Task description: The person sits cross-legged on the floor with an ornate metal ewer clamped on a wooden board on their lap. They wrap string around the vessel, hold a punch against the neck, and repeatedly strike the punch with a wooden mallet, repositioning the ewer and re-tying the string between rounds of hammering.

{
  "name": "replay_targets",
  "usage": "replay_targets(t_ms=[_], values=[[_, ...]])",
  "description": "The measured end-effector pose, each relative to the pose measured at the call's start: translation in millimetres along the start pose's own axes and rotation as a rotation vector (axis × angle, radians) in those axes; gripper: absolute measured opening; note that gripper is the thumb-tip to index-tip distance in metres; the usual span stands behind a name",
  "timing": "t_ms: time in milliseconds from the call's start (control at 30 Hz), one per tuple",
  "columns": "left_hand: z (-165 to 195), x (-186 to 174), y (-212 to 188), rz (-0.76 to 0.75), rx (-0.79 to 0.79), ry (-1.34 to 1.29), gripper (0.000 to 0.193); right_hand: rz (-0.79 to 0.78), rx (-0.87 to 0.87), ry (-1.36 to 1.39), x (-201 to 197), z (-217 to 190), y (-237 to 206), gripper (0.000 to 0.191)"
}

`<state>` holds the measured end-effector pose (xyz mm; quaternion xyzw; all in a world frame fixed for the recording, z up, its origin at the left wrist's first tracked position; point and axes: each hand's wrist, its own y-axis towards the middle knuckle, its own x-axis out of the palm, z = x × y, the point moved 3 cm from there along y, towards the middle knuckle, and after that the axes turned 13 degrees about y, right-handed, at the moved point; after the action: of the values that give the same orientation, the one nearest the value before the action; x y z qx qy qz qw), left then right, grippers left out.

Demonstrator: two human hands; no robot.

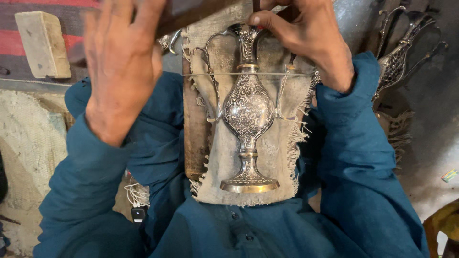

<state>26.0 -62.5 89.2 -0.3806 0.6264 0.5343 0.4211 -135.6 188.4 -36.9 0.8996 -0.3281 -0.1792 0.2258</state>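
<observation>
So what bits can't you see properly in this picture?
Head view only:
- Left hand: motion-blurred; whether it grips anything is unclear.
- Top of the silver jug: its mouth is hidden behind the right hand.
- What the right hand pinches: cut off by the top edge.
- Second jug: partly in shadow, far right.
- Wooden board: mostly covered by the frayed cloth.

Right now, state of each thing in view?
Engraved silver ewer: lying flat on cloth, foot toward the person.
Frayed cloth: draped over wooden board.
Right hand: gripping ewer's neck.
Left hand: raised, blurred.
Second ewer: set aside, right.
</observation>
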Motion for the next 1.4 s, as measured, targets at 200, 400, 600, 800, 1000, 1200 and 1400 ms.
replay_targets(t_ms=[200, 400, 600, 800, 1000, 1200, 1400], values=[[-2.0, 2.9, -2.9, 0.045, -0.002, 0.015, 0.062, -0.035, -0.025, 0.047, 1.5, -1.9, 4.7, 0.01], [-4.9, 5.0, -2.6, 0.055, 0.007, -0.005, 0.061, -0.028, -0.039, -0.001, 0.6, -2.1, 5.8, 0.012], [-5.2, 6.6, -1.9, 0.065, -0.001, -0.019, 0.06, -0.024, -0.023, -0.041, -2.2, 0.2, 3.0, 0.015], [-6.6, 6.3, -0.3, 0.057, -0.013, -0.016, 0.063, -0.019, -0.012, -0.099, -3.0, -1.6, 4.5, 0.021], [-5.7, 7.2, 1.1, 0.055, -0.054, -0.074, 0.065, -0.022, 0.055, -0.005, -2.2, -8.9, 7.9, 0.031], [-2.6, 1.0, 7.3, 0.093, -0.002, -0.134, 0.07, -0.038, 0.011, -0.078, -3.1, -9.0, 9.8, 0.037], [-2.0, 5.2, 8.9, -0.05, -0.005, 0.243, 0.074, -0.05, -0.022, -0.059, -3.6, -7.2, 8.7, 0.035]])
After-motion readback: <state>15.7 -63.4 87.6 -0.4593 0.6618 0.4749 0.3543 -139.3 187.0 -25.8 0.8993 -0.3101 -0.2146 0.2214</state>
